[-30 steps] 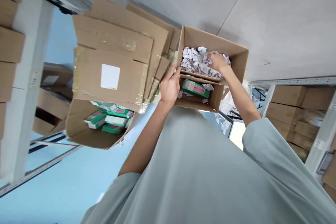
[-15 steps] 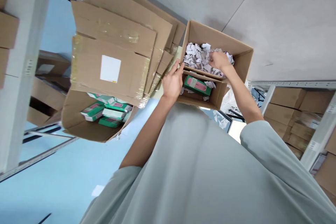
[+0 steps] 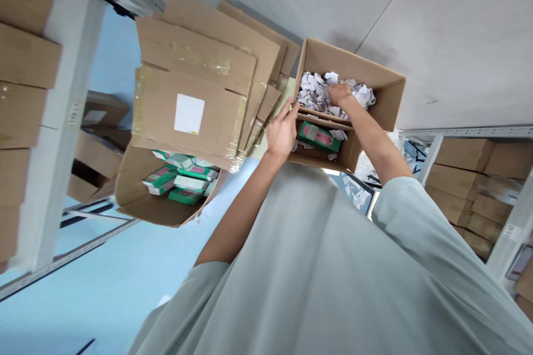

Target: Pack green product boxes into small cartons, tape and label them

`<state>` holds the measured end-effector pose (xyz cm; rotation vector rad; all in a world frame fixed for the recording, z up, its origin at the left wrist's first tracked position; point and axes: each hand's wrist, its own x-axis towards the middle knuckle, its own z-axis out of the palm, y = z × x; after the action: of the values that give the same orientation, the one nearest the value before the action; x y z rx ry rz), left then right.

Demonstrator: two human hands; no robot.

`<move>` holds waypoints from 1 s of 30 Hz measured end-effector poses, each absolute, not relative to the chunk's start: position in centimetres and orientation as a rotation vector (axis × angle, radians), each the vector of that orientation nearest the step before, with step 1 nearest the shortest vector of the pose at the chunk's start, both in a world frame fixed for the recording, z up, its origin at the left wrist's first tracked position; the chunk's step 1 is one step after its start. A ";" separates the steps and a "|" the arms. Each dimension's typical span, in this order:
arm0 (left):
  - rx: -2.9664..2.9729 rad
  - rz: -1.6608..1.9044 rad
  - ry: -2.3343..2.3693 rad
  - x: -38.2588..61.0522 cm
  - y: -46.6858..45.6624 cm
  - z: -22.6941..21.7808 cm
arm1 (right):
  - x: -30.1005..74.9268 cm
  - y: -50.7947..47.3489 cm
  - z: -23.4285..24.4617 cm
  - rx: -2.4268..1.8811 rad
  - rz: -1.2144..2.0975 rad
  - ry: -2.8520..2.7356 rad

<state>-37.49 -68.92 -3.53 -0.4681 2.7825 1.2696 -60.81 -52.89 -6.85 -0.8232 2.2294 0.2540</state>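
1 green package [image 3: 320, 137] already lies in the near carton [image 3: 352, 151], its top uncovered. The right hand [image 3: 340, 93] dips into crumpled paper [image 3: 313, 91] inside the far carton [image 3: 387, 102]; the left hand [image 3: 282, 132] touches the cartons' left side. I cannot tell whether either grips.

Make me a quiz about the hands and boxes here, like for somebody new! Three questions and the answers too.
1. What is the right hand touching?
A. the white label
B. the crumpled paper
C. the flattened cardboard

2. True or false: the left hand is at the edge of the paper-filled cardboard box.

3. Fill in: the nearer cardboard box holds a small pink-fronted box with ____ sides.

Key: 1. B; 2. True; 3. green.
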 end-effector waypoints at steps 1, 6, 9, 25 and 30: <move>-0.469 1.265 2.780 -37.5 -68.9 -3.5 | -60.7 -52.5 -6.2 -0.789 0.283 2.263; -0.459 1.267 2.785 -37.5 -68.8 -3.1 | -56.2 -47.0 1.5 -0.645 0.101 2.576; -0.470 1.291 2.766 -37.6 -68.7 -2.9 | -49.6 -43.4 7.2 -0.547 -0.139 2.689; -0.512 1.204 2.767 -37.7 -68.3 -1.6 | -45.5 -46.3 8.4 -0.564 -0.043 2.555; -0.553 1.170 2.755 -37.9 -68.1 -2.0 | -56.0 -51.2 0.9 -0.871 0.096 2.492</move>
<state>-37.93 -68.11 -2.03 -0.5525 2.7551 1.1697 -56.00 -51.21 0.88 -0.8708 2.4924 0.0956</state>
